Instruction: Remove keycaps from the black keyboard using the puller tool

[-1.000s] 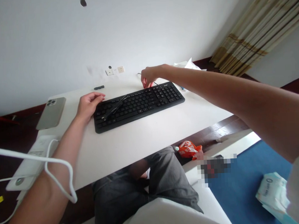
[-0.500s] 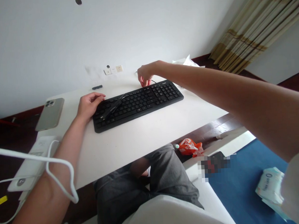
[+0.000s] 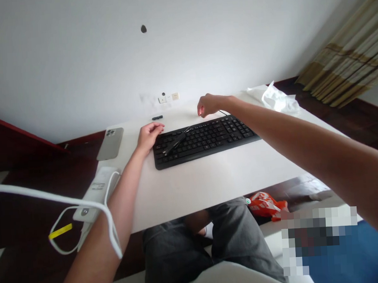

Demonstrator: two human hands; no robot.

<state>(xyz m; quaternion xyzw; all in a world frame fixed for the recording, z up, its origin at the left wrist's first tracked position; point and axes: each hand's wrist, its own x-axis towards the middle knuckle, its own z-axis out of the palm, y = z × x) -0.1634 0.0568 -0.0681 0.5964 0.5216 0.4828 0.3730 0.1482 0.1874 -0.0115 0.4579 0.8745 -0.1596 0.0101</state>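
A black keyboard (image 3: 204, 141) with a number pad lies on the white desk. Across its left half rests a slim, dark, shiny item (image 3: 176, 143) whose kind I cannot tell. My left hand (image 3: 148, 136) is at the keyboard's top left corner, fingers stretched out and thumb near the edge. Beyond the keyboard's back edge, my right hand (image 3: 208, 105) hangs low over the desk with its fingers curled together. Whatever they pinch is too small to make out. A thin black cable (image 3: 223, 112) runs from the keyboard's back edge, partly behind my right forearm.
A small dark object (image 3: 157, 117) lies behind my left hand. A phone (image 3: 110, 143) and a white power strip (image 3: 98, 188) with white cable are at the left edge. Crumpled white plastic (image 3: 278, 99) sits at the back right. Below the desk is an orange bag (image 3: 265, 204).
The camera view has shifted, so the desk appears further right. My right hand's fingers have curled more tightly, just behind the keyboard. My left hand stays at the keyboard's corner.
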